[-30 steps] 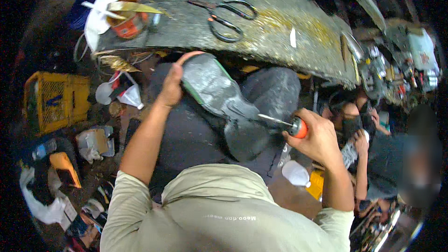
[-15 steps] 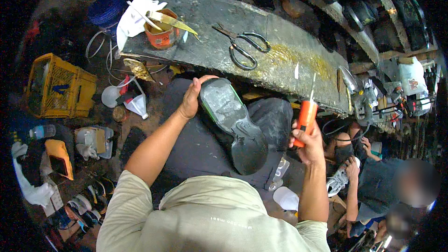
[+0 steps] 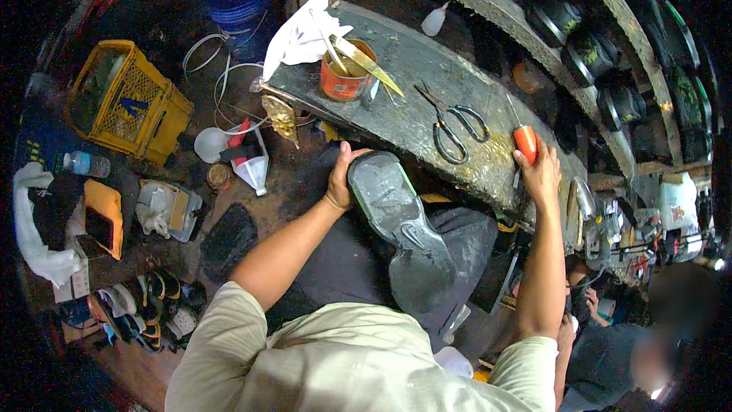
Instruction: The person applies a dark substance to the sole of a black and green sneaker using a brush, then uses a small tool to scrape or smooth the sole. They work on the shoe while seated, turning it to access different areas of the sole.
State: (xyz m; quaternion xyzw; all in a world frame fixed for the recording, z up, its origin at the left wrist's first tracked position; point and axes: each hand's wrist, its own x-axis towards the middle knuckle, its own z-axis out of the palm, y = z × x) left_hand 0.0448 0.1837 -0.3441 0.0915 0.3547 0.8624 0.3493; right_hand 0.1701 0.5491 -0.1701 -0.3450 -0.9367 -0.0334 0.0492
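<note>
Left hand (image 3: 339, 183) clamped on toe of shoe (image 3: 400, 229), sole turned up across lap for access. Right hand (image 3: 540, 175) closed on orange-handled tool (image 3: 524, 141) at far counter (image 3: 404, 118) edge, beside scissors (image 3: 451, 126).

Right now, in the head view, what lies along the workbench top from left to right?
White paper → orange tin → scissors → orange-handled tool held in the right hand.
</note>
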